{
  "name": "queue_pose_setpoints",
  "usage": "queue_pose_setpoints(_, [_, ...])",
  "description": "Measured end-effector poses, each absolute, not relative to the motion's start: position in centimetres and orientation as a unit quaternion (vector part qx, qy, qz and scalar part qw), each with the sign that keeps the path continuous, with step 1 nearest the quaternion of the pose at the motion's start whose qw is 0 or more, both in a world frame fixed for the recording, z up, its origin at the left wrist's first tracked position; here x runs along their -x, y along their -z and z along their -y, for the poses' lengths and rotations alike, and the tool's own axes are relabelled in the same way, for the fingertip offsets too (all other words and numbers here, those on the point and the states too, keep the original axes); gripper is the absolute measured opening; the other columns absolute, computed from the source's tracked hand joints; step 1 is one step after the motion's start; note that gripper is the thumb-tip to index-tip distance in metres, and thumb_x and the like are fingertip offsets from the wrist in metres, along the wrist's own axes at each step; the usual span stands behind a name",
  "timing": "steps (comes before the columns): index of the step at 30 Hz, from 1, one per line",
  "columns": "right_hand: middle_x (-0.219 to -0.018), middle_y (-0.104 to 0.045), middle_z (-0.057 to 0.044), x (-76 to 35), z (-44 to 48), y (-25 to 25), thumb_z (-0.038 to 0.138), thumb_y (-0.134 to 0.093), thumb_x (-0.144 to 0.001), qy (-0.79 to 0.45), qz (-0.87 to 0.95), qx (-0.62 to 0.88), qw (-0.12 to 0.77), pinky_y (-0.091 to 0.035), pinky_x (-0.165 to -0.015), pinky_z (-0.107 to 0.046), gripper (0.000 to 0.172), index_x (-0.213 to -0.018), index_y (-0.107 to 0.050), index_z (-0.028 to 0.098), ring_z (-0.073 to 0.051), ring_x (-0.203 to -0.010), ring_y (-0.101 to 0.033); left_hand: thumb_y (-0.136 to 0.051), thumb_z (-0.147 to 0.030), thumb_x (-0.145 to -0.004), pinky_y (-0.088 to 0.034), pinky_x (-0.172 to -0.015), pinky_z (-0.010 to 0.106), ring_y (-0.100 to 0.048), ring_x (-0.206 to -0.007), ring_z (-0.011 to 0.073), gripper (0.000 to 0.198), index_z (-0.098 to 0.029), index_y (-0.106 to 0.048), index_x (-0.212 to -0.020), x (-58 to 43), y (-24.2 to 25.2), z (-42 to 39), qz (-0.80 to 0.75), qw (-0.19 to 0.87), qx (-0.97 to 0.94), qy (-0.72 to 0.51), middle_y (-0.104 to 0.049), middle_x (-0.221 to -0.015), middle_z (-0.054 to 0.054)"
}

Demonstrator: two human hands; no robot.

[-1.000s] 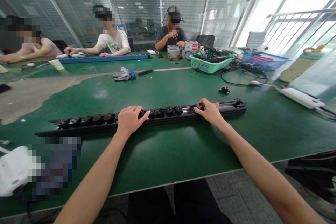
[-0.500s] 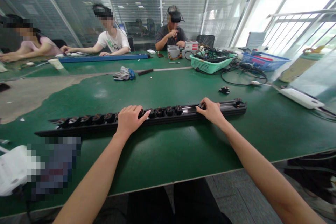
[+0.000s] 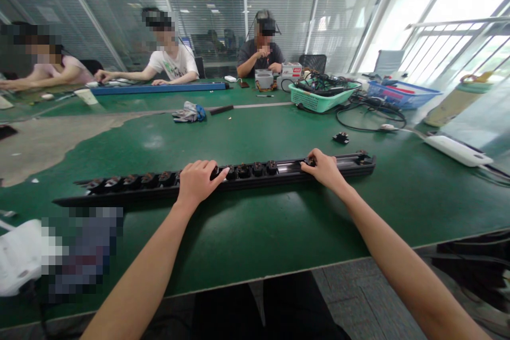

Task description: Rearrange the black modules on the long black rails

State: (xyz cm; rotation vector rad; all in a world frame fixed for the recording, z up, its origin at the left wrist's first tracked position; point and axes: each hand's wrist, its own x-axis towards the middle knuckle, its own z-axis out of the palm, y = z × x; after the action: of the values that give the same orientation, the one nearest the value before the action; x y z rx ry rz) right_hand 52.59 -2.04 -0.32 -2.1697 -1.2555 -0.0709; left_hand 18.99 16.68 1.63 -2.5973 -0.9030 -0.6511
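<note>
A long black power strip rail [image 3: 287,169] lies across the green table [image 3: 255,234], with several black socket modules [image 3: 255,168] seated along it. My left hand [image 3: 198,180] rests on the rail near its middle, fingers curled over it and holding it down. My right hand [image 3: 324,169] is further right on the rail, its fingers pinched on a small socket module [image 3: 309,161] in the channel. Another module [image 3: 362,158] sits near the rail's right end.
A loose black module [image 3: 341,137] lies beyond the rail. A green basket of cables [image 3: 319,96], a blue basket [image 3: 402,93], a white power strip [image 3: 458,150] and gloves [image 3: 189,112] lie further back. Three people work at the far side. A white device [image 3: 19,257] lies near left.
My right hand has slid slightly to the right along the rail with the small module. My left hand has stayed in place.
</note>
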Motion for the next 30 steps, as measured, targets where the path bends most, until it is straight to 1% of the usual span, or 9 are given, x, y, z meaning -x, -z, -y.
queue_pose_setpoints(3, [-0.078, -0.065, -0.002, -52.7, 2.1, 0.2, 0.047, -0.059, -0.078, 0.018, 0.475, 0.825, 0.306, -0.031, -0.085, -0.038, 0.027, -0.085, -0.048, 0.024, -0.023, -0.076, -0.059, -0.035, -0.062, -0.1, -0.042, -0.072, 0.038, -0.065, -0.086, 0.0284, 0.054, -0.02, -0.068, -0.09, -19.0, -1.6, -16.7, 0.318, 0.155, 0.907, 0.228, -0.073, -0.088, 0.011])
queue_pose_setpoints(9, [-0.076, -0.065, -0.003, -53.0, 2.0, 0.2, 0.046, -0.061, -0.077, 0.026, 0.47, 0.833, 0.291, -0.033, -0.083, -0.039, 0.027, -0.083, -0.047, 0.024, -0.024, -0.075, -0.06, -0.036, -0.062, -0.1, -0.041, -0.07, 0.038, -0.065, -0.083, 0.0282, 0.054, -0.02, -0.068, -0.09, -19.0, -1.6, -16.8, 0.317, 0.15, 0.908, 0.23, -0.072, -0.086, 0.01])
queue_pose_setpoints(18, [-0.077, -0.066, -0.002, -53.4, 2.1, 0.3, 0.049, -0.059, -0.078, 0.028, 0.467, 0.836, 0.287, -0.032, -0.085, -0.04, 0.029, -0.085, -0.048, 0.024, -0.025, -0.076, -0.061, -0.037, -0.061, -0.1, -0.043, -0.075, 0.04, -0.066, -0.088, 0.0289, 0.051, -0.021, -0.068, -0.091, -19.0, -1.5, -16.7, 0.313, 0.147, 0.907, 0.24, -0.073, -0.089, 0.01])
queue_pose_setpoints(30, [-0.079, -0.067, -0.003, -53.9, 2.2, 0.2, 0.049, -0.06, -0.077, 0.021, 0.457, 0.847, 0.27, -0.033, -0.085, -0.04, 0.028, -0.085, -0.05, 0.024, -0.026, -0.08, -0.062, -0.037, -0.062, -0.099, -0.042, -0.074, 0.039, -0.065, -0.086, 0.0287, 0.053, -0.02, -0.068, -0.09, -19.0, -1.5, -16.7, 0.313, 0.14, 0.909, 0.238, -0.071, -0.086, 0.01])
